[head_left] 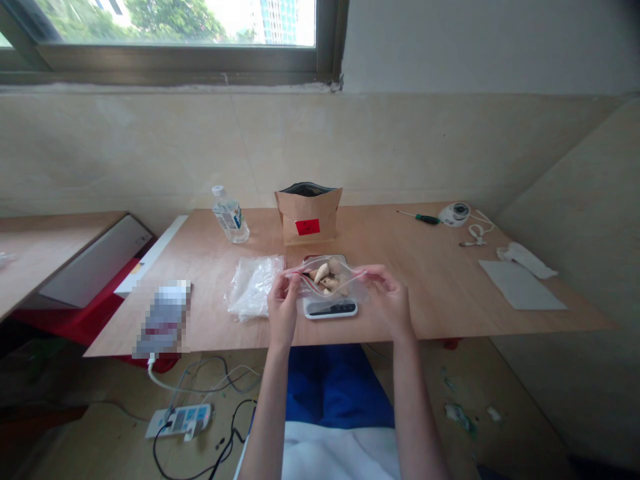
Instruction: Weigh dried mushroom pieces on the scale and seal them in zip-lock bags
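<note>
A clear zip bag (345, 283) with several light brown pieces (326, 275) inside is stretched between my hands, its mouth spread toward me. My left hand (284, 297) pinches the bag's left edge, and my right hand (387, 293) grips its right edge. Under the bag lies a white kitchen scale (331, 309), mostly covered by it. A stack of clear plastic bags (255, 287) rests just left of my left hand. Behind the scale a brown paper bag (309, 215) with a red label stands upright with its top open.
A water bottle (231, 217) stands at the back left, and a phone (164, 319) with a cable lies front left. At the right are a screwdriver (425, 219), a white camera (455, 213), white paper (523, 285) and a crumpled white cloth (527, 259).
</note>
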`<state>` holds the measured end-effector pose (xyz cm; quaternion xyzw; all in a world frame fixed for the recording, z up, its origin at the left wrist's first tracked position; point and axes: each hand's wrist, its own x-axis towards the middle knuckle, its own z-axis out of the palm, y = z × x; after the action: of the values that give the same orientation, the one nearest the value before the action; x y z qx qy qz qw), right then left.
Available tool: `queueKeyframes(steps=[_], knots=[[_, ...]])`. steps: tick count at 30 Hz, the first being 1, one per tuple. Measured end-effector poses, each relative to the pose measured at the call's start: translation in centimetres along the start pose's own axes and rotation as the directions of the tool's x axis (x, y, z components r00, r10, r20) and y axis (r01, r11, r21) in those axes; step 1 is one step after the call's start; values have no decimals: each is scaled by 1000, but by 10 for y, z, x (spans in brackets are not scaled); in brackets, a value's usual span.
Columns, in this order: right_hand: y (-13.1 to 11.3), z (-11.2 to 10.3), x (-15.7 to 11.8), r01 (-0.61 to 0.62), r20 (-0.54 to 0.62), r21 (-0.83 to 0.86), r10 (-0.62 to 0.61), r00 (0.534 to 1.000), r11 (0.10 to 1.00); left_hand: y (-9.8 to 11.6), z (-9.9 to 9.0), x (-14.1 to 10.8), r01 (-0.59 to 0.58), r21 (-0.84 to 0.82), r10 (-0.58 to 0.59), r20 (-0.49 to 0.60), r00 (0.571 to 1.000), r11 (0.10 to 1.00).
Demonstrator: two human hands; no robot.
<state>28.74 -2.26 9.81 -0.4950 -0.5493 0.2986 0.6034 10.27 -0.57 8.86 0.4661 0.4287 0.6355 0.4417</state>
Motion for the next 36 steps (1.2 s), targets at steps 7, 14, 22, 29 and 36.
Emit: queueKeyframes(steps=[7,14,22,29,36], knots=[[-11,1,-1,24,1,58,-24,1000,998,19,-2,2,-2,-50,2,-2,1000,999],[-19,1,-3,94,-88,18,-92,992,995,35,1,-5,-140,124,155,-121,981,982],[-21,-1,-3,56,-145,12,-54,988,998,51,5,-4,-198,187,234,-191,953,962],[-22,6,-10,-13,-183,53,22,983,998,49,8,-5,-181,98,201,-251,947,979],[-19,15,-15,-70,-184,124,92,979,990,35,16,-11,-135,91,159,-347,925,987]])
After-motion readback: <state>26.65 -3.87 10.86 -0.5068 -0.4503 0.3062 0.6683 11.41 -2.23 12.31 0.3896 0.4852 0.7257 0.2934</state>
